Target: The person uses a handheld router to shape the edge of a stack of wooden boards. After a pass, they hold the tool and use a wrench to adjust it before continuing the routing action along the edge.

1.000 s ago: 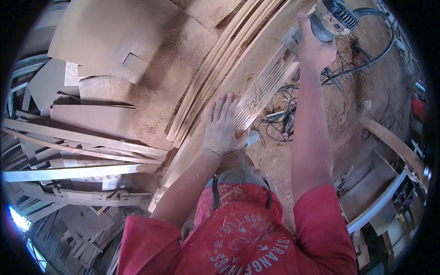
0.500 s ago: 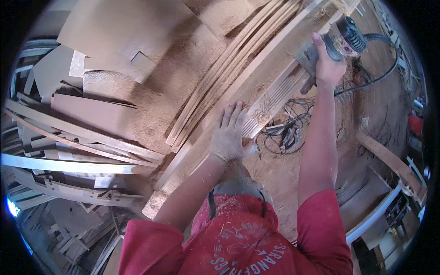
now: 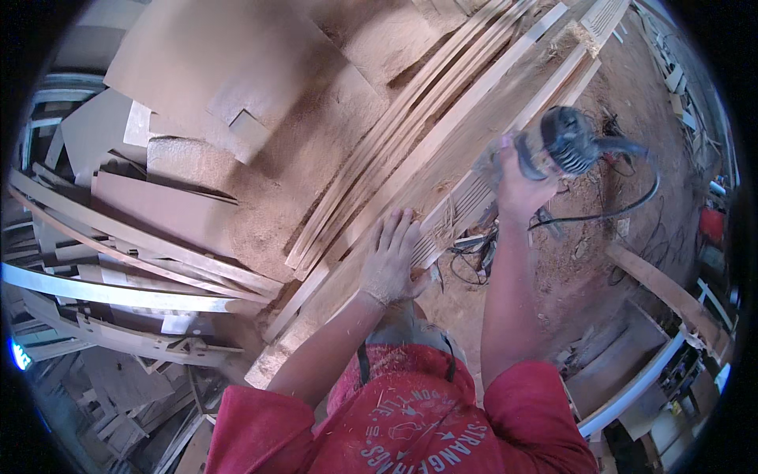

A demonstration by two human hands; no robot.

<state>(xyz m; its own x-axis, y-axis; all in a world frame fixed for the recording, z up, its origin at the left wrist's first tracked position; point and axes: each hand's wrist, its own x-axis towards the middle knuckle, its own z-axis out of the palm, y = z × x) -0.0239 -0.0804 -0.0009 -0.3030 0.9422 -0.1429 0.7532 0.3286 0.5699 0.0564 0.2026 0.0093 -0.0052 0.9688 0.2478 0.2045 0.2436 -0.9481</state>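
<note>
A long pale board with parallel grooves [image 3: 466, 204] runs diagonally from the lower middle to the upper right, with curled shavings on it. My left hand [image 3: 388, 261], dusted with sawdust, lies on the board with fingers stretched forward and thumb out to the side. Farther along, my right hand [image 3: 517, 189] grips a grey and black handheld power tool [image 3: 564, 138], like a trim router, which sits over the grooved wood; its base is partly hidden by my hand. A thick black cord [image 3: 654, 178] loops from the tool's right side.
Long wooden strips [image 3: 399, 118] lie left of the board. Dusty sheets [image 3: 174, 55] and stacked planks [image 3: 134, 229] fill the left. Tangled cables [image 3: 466, 268] lie right of the board. A curved wooden piece [image 3: 659, 280], a red object [image 3: 711, 225] and offcuts are at the right.
My right hand and the tool have moved back along the board toward my body, exposing more of its far end. My left hand sits lower in the view, still on the board.
</note>
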